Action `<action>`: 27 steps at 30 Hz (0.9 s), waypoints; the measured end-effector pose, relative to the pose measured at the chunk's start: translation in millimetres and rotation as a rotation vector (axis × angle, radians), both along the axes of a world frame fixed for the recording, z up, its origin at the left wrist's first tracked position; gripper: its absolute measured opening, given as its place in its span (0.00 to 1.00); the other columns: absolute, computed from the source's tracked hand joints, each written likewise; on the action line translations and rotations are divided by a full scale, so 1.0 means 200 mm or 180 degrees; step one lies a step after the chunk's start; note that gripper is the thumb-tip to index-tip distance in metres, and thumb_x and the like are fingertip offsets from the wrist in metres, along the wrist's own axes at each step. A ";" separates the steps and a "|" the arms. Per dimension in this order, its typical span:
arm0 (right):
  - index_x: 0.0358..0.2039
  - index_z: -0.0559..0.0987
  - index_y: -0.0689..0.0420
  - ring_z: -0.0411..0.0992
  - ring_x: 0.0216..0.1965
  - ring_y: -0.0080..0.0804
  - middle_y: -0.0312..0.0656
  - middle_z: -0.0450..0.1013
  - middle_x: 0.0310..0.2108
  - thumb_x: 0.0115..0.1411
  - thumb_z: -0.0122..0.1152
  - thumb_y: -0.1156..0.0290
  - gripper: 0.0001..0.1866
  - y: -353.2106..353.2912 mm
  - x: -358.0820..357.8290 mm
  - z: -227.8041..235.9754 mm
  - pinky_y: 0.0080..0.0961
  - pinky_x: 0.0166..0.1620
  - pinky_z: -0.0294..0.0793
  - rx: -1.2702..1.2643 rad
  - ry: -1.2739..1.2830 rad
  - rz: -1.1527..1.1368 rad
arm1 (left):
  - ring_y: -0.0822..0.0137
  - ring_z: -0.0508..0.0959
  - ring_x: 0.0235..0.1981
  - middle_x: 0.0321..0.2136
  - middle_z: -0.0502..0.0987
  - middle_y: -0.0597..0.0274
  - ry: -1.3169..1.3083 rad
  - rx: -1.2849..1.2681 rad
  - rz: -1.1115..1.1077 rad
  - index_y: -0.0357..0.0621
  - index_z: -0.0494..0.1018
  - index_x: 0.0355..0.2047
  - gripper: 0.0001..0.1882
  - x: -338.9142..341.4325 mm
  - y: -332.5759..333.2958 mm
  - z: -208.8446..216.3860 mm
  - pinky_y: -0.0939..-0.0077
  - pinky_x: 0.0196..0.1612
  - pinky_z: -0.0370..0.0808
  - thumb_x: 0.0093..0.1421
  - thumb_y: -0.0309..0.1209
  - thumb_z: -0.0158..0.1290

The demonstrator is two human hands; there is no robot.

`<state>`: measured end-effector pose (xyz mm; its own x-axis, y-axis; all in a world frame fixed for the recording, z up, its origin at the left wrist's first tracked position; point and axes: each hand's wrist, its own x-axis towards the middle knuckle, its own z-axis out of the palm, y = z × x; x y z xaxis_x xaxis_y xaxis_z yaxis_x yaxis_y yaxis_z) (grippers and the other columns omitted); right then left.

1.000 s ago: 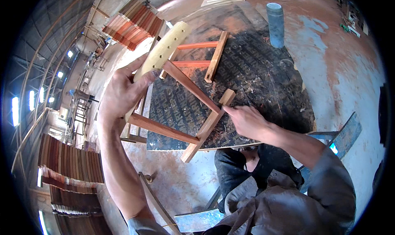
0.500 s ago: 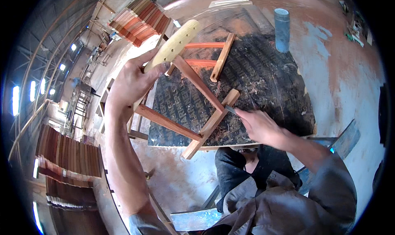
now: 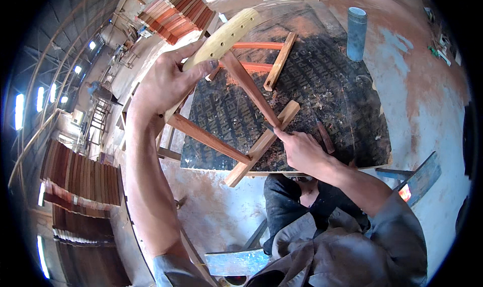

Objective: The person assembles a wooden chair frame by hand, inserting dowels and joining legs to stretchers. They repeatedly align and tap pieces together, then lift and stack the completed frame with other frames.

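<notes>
Head view: the left hand (image 3: 168, 83) grips a pale holey board (image 3: 226, 35), and the right hand (image 3: 304, 151) holds a thin dark tool (image 3: 268, 126) by a wooden bar (image 3: 261, 144).

The rail (image 3: 227, 39) is pale yellow, the rungs (image 3: 209, 139) reddish-brown, the tabletop (image 3: 342, 93) black.

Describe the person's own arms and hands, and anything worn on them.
Grey sleeves end around the elbows, leaving the forearms bare. The left hand and right hand each form an ungloved grip; no watch or bracelet shows.
</notes>
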<state>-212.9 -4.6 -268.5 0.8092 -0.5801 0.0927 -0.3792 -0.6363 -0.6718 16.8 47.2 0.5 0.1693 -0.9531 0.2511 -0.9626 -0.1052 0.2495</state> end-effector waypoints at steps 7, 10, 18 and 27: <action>0.67 0.66 0.65 0.78 0.39 0.61 0.62 0.78 0.35 0.59 0.54 0.81 0.33 -0.01 0.04 0.02 0.54 0.46 0.77 -0.0206 -0.0306 -0.0034 | 0.71 0.80 0.25 0.24 0.83 0.60 0.0052 -0.0092 -0.0080 0.54 0.78 0.61 0.34 0.01 0.00 -0.01 0.67 0.35 0.76 0.61 0.59 0.60; 0.66 0.67 0.67 0.79 0.38 0.61 0.62 0.78 0.33 0.58 0.55 0.81 0.33 -0.01 0.03 0.04 0.54 0.44 0.78 -0.0095 -0.0078 0.0017 | 0.71 0.79 0.25 0.27 0.83 0.58 0.0077 -0.0164 -0.0255 0.54 0.78 0.61 0.34 0.07 -0.01 -0.03 0.68 0.35 0.77 0.60 0.58 0.62; 0.66 0.68 0.63 0.77 0.35 0.63 0.62 0.77 0.29 0.60 0.54 0.81 0.31 0.02 0.05 -0.01 0.55 0.40 0.76 -0.0380 -0.0248 -0.0231 | 0.71 0.79 0.31 0.30 0.76 0.61 0.0136 -0.0182 -0.0388 0.50 0.79 0.59 0.30 0.06 -0.04 -0.02 0.72 0.35 0.77 0.62 0.52 0.64; 0.66 0.66 0.69 0.77 0.35 0.54 0.61 0.75 0.36 0.61 0.56 0.80 0.32 0.44 0.02 0.04 0.45 0.41 0.79 0.0378 -0.0527 0.0129 | 0.72 0.77 0.32 0.32 0.79 0.61 -0.0202 -0.0234 -0.0534 0.46 0.80 0.56 0.29 0.15 -0.06 -0.04 0.72 0.36 0.74 0.63 0.53 0.63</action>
<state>-208.4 82.9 -260.6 0.8116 -0.5621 0.1591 -0.2331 -0.5614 -0.7940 47.4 34.5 -7.8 -0.0088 -0.9452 0.3263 -0.9792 0.0742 0.1887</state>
